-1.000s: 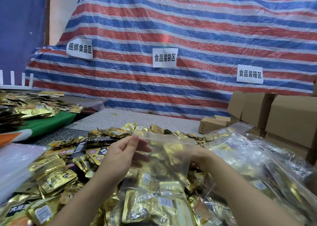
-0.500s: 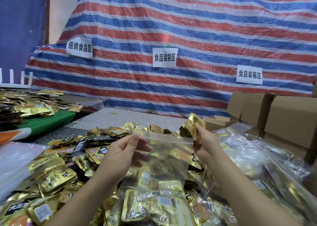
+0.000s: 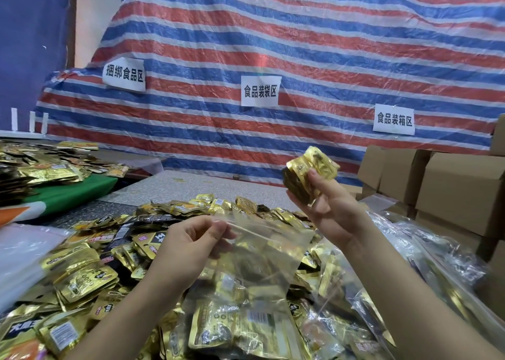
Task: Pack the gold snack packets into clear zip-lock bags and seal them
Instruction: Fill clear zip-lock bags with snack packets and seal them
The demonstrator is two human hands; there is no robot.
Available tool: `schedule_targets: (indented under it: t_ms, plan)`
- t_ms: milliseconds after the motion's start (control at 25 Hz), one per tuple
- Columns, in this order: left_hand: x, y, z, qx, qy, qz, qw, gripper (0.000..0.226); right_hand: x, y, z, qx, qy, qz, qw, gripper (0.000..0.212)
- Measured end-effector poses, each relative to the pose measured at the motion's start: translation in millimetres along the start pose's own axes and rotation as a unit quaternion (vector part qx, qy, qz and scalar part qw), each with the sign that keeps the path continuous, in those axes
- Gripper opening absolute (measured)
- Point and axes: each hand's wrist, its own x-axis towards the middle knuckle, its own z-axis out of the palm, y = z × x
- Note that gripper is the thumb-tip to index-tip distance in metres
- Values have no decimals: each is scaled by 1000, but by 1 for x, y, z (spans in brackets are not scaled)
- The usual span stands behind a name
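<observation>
My left hand (image 3: pixel 191 247) pinches the top left edge of a clear zip-lock bag (image 3: pixel 262 253), which hangs with its mouth up and shows nothing clearly inside. My right hand (image 3: pixel 325 201) is raised above and right of the bag's mouth, gripping a small bunch of gold snack packets (image 3: pixel 306 173). A big heap of loose gold packets (image 3: pixel 87 272) covers the table under and left of my hands. Filled clear bags of packets (image 3: pixel 237 329) lie in front of me and to the right.
Brown cardboard boxes (image 3: pixel 451 190) are stacked at the right. A striped tarp (image 3: pixel 300 45) with three paper signs hangs behind. A second pile of gold packets (image 3: pixel 41 165) sits on a green cloth at far left. Bare grey tabletop (image 3: pixel 191 187) lies beyond the heap.
My right hand came out from behind the bag with a bunch of gold packets and lifted it up and to the right. My left hand kept its hold on the bag.
</observation>
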Motion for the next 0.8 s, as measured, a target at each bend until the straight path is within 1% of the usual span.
schedule_targets:
  t_ms: [160,240,320,480,680,800]
  plan:
    - [-3,4,1,-10,1,5,1000,21,-7,-3,10,-79,-93,18,992,53]
    - [-3,6,1,-16,6,6,1000,20,-12,-4,13,-132,-151,34,979,52]
    - [-4,8,1,-21,10,5,1000,20,-15,-5,15,-195,-181,50,963,53]
    - [-6,11,1,-28,5,8,1000,22,-17,-5,17,-308,-178,61,933,53]
    - [-8,13,1,-37,-3,7,999,24,-15,-2,16,-325,-154,2,933,52]
    - [-9,14,1,-41,-12,8,999,24,-13,2,9,-319,-169,-20,932,50]
